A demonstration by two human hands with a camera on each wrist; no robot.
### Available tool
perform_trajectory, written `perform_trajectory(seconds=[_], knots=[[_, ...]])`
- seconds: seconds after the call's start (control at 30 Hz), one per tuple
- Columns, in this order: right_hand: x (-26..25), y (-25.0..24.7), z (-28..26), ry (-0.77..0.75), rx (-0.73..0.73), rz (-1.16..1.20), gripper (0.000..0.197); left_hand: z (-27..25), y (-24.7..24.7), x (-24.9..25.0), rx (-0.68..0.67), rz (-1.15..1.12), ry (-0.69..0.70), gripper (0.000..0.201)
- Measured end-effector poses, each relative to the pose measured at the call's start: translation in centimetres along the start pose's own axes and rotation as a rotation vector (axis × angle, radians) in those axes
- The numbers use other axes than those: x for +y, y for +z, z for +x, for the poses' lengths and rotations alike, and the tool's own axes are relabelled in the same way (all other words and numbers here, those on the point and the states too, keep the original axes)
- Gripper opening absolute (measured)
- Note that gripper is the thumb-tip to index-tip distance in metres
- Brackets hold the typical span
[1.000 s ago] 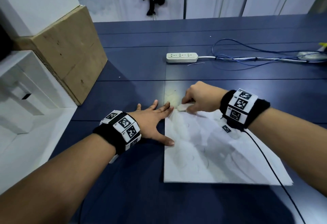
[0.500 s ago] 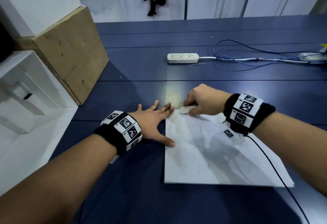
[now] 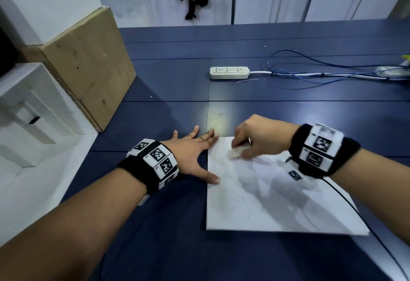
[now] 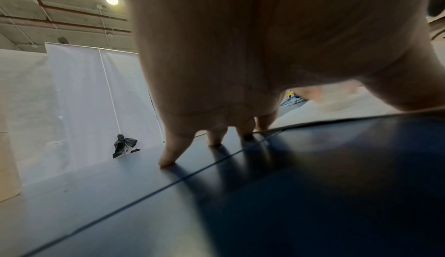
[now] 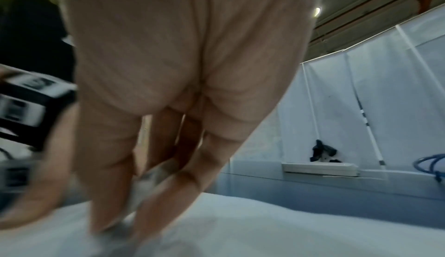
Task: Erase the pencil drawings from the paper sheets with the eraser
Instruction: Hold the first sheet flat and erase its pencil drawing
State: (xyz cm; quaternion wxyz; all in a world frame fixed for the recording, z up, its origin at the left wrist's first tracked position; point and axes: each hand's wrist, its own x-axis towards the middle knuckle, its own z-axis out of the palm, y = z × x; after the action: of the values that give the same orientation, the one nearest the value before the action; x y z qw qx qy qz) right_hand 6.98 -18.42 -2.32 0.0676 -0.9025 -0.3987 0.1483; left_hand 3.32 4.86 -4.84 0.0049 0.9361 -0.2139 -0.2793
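A white paper sheet [image 3: 277,200] with faint pencil curves lies on the dark blue table [image 3: 168,236]. My right hand [image 3: 255,138] pinches a whitish eraser [image 3: 236,152] and holds it on the sheet's far left part; hand and eraser are motion-blurred. In the right wrist view the eraser [image 5: 154,173] shows between my curled fingers above the paper [image 5: 265,228]. My left hand [image 3: 193,149] lies flat with spread fingers on the table, its forefinger and thumb touching the sheet's left edge. The left wrist view shows those fingers [image 4: 169,158] pressed to the table.
A white power strip [image 3: 229,72] with a white lead and looped blue cables [image 3: 310,69] lies farther back. A cardboard box [image 3: 88,63] stands at the left beside a white shelf unit [image 3: 28,114]. White curtains close off the far side.
My right hand has carried the eraser a little toward me and to the right across the sheet's top left area. The left hand stays in place.
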Motion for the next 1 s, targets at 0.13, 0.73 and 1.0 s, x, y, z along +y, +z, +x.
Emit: perform_trajectory(seconds=[0.13, 0.73, 1.0], knots=[[-1.3, 0.1, -1.4, -0.042, -0.199, 0.061, 0.03, 0.0, 0.0, 0.0, -0.005, -0.005, -0.001, 0.126], [0.9, -0.6, 1.5, 0.125, 0.009, 0.081, 0.037, 0.0, -0.1, 0.0, -0.008, 0.001, 0.0, 0.126], [-0.5, 0.5, -1.2, -0.032, -0.168, 0.119, 0.034, 0.0, 0.0, 0.0, -0.004, -0.001, -0.003, 0.126]])
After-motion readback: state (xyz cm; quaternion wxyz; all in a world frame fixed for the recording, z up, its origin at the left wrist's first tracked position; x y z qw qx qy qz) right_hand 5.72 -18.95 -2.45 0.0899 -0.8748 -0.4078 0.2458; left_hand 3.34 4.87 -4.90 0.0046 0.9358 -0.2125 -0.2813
